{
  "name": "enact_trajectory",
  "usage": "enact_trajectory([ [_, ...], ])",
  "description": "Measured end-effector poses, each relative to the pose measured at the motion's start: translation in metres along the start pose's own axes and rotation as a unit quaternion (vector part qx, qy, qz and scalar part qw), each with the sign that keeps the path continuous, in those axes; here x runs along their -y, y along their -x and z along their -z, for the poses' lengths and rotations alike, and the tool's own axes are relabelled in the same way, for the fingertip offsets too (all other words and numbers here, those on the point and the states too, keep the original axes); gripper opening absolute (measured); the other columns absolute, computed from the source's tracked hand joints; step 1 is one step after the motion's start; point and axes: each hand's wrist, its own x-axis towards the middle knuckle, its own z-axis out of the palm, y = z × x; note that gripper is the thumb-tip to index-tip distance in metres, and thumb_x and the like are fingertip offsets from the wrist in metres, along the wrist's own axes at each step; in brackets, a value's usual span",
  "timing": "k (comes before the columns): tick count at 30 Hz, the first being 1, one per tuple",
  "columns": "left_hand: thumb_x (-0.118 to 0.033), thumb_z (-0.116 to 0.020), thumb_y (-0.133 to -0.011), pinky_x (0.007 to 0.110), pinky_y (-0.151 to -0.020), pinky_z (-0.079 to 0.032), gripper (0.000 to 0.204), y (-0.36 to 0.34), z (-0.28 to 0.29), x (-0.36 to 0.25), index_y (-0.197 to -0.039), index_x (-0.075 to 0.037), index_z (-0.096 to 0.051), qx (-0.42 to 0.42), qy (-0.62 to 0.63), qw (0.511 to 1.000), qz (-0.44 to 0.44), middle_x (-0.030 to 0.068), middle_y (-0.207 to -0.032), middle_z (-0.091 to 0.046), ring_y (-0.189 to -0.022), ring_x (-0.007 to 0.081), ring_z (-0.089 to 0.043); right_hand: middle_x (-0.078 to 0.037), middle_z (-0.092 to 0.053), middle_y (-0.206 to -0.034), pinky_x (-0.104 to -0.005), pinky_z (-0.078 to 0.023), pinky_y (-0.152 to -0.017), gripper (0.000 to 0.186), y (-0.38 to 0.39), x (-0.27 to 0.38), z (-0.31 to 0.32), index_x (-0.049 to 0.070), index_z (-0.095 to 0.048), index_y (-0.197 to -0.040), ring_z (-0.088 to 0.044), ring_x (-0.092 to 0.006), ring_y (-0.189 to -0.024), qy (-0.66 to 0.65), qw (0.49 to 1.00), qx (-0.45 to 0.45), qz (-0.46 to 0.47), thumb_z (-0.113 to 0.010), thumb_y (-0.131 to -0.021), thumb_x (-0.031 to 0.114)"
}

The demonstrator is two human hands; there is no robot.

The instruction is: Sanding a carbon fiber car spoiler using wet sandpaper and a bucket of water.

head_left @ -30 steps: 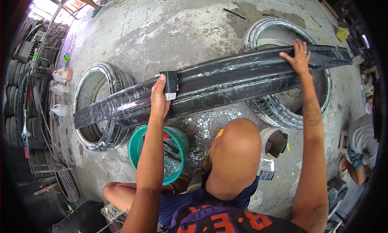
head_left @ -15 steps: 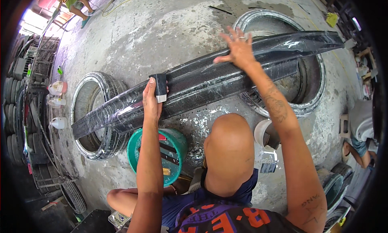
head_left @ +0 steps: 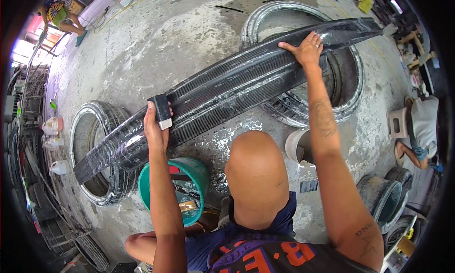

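A long, glossy black carbon-fibre panel point(head_left: 227, 90) lies slantwise in front of me, wet and smeared with whitish residue. Its left end rests over one tyre point(head_left: 117, 178), its right end over another tyre point(head_left: 350, 109). My left hand point(head_left: 156, 133) grips a black sanding block point(head_left: 160, 108) with a pale end, at the left part of the panel. Fingers extended, my right hand point(head_left: 309, 51) lies on the panel's right part, near its far edge, holding nothing.
Beside my left forearm stands a green bucket point(head_left: 204, 178) with water and several pieces inside. A white pail point(head_left: 292, 147) is right of my knee. Plastic jugs point(head_left: 59, 167) line the left side. Other people are at the far left point(head_left: 64, 18) and right point(head_left: 424, 126).
My right hand has come down from above the panel onto its surface. In the picture, the panel's right end sits higher and its left end lower; the whole view has shifted.
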Motion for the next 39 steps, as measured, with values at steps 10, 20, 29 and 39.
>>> enact_trajectory([
  [10, -0.04, -0.051, -0.111, 0.034, -0.082, -0.057, 0.048, 0.0, 0.002, -0.001, -0.126, 0.004, -0.064, 0.019, 0.006, 1.0, 0.002, 0.0162, -0.107, -0.074, -0.089, 0.0207, -0.069, -0.041, -0.029, -0.161, -0.0569, -0.012, -0.128, 0.116, 0.194, 0.159, 0.037, -0.023, -0.031, -0.151, -0.025, -0.0494, -0.155, 0.013, 0.981, 0.076, 0.177, -0.017, -0.1, 0.08],
  [20, -0.043, -0.054, -0.11, 0.032, -0.079, -0.056, 0.051, 0.002, 0.001, -0.001, -0.124, 0.005, -0.065, -0.004, -0.01, 1.0, 0.001, 0.016, -0.102, -0.073, -0.084, 0.0198, -0.068, -0.04, -0.023, -0.164, -0.0551, -0.005, -0.129, 0.116, 0.143, 0.105, 0.025, -0.021, -0.027, -0.154, -0.018, -0.0498, -0.157, 0.001, 0.986, 0.083, 0.146, -0.02, -0.099, 0.081],
  [29, -0.042, -0.054, -0.11, 0.033, -0.081, -0.056, 0.05, 0.001, 0.001, 0.001, -0.125, 0.005, -0.064, 0.004, 0.002, 1.0, -0.011, 0.0163, -0.104, -0.073, -0.086, 0.0202, -0.068, -0.047, -0.017, -0.162, -0.063, -0.003, -0.127, 0.122, 0.091, 0.121, 0.008, -0.028, -0.014, -0.152, -0.013, -0.0571, -0.155, -0.033, 0.997, 0.075, -0.01, -0.02, -0.098, 0.082],
  [39, -0.043, -0.051, -0.111, 0.033, -0.083, -0.056, 0.049, 0.0, 0.002, 0.001, -0.129, 0.002, -0.062, -0.01, -0.005, 1.0, 0.005, 0.0158, -0.106, -0.073, -0.089, 0.0208, -0.068, -0.041, -0.041, -0.154, -0.0547, -0.022, -0.127, 0.118, 0.161, 0.106, 0.034, -0.025, -0.04, -0.145, -0.036, -0.0499, -0.15, -0.009, 0.977, 0.07, 0.201, -0.028, -0.098, 0.082],
])
